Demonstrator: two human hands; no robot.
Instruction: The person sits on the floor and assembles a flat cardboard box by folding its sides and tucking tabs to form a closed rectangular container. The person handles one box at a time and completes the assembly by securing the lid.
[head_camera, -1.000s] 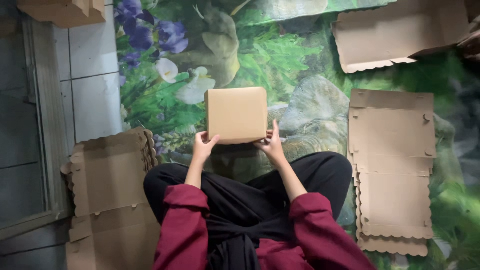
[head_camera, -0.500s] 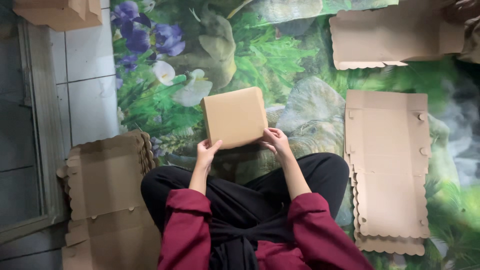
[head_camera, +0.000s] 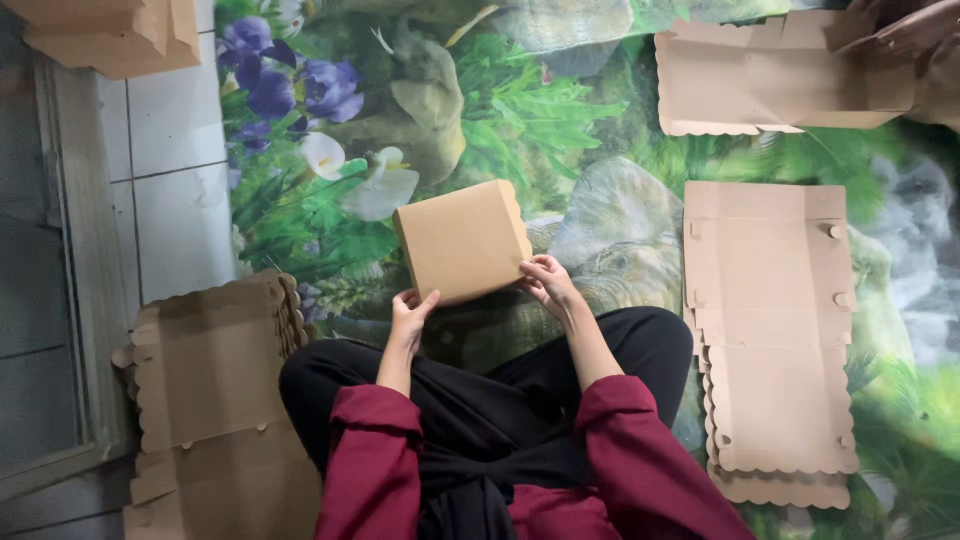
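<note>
I hold a folded brown cardboard box (head_camera: 462, 240) in front of my crossed legs, above a mat printed with flowers and leaves (head_camera: 450, 110). My left hand (head_camera: 410, 315) grips its near left corner from below. My right hand (head_camera: 548, 285) holds the near right corner, fingers curled on the edge. The box is closed and tilted slightly, its left side turned away from me. Both arms wear dark red sleeves.
A stack of flat scalloped cardboard blanks (head_camera: 770, 330) lies to my right, another stack (head_camera: 215, 400) to my left on the tiles. A further flat blank (head_camera: 760, 75) lies at the far right, with another person's hand (head_camera: 915, 30) on it. Folded boxes (head_camera: 110, 35) sit at top left.
The box has turned a little anticlockwise and shifted left between my hands. My hands keep hold of its near corners.
</note>
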